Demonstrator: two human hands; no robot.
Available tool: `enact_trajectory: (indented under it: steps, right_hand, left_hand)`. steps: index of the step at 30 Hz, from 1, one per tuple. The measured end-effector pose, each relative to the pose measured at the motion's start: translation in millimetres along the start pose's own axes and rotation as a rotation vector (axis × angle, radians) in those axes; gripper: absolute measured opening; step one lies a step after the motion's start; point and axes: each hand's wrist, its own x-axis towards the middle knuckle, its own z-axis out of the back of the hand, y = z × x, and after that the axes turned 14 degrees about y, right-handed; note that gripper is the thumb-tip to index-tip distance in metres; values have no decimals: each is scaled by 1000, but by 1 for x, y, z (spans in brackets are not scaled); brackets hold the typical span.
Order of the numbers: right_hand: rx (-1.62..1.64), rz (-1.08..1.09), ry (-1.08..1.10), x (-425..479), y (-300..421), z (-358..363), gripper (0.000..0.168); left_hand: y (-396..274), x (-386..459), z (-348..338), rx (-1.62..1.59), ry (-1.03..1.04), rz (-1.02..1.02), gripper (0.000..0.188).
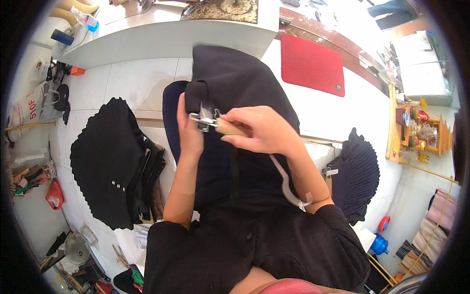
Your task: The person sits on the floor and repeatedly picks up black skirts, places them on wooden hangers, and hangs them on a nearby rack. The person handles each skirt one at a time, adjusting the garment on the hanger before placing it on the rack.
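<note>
A dark garment [238, 79] lies across my lap, over dark navy cloth. My left hand [191, 134] holds its gathered near edge from the left, some of the fingers hidden behind the cloth. At that edge sits a metal clip [205, 117] on a bent metal rod, close beside my left hand. My right hand [260, 128] grips the pale wooden end [231, 127] of what looks like a clip hanger, seen nearly end-on. A white curved hook [286, 182] shows below my right wrist; whether it joins the wooden part is hidden.
Black pleated garments [106, 165] hang at left, and a dark pleated garment [354, 176] with a clip hangs at right. A white counter [158, 40] stands ahead. A red mat [312, 64] lies on the tiled floor. A fan [76, 248] is at lower left.
</note>
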Motion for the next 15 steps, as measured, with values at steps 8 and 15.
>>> enact_trajectory:
  steps: [8, 15]
  right_hand:
    - [19, -106, 180, -19, -34, -23, 37]
    - [-178, -395, 38, -130, -31, 1, 57]
  left_hand:
    - [25, -38, 80, -185, 199, 314, 50]
    - [38, -39, 74, 210, 207, 200, 42]
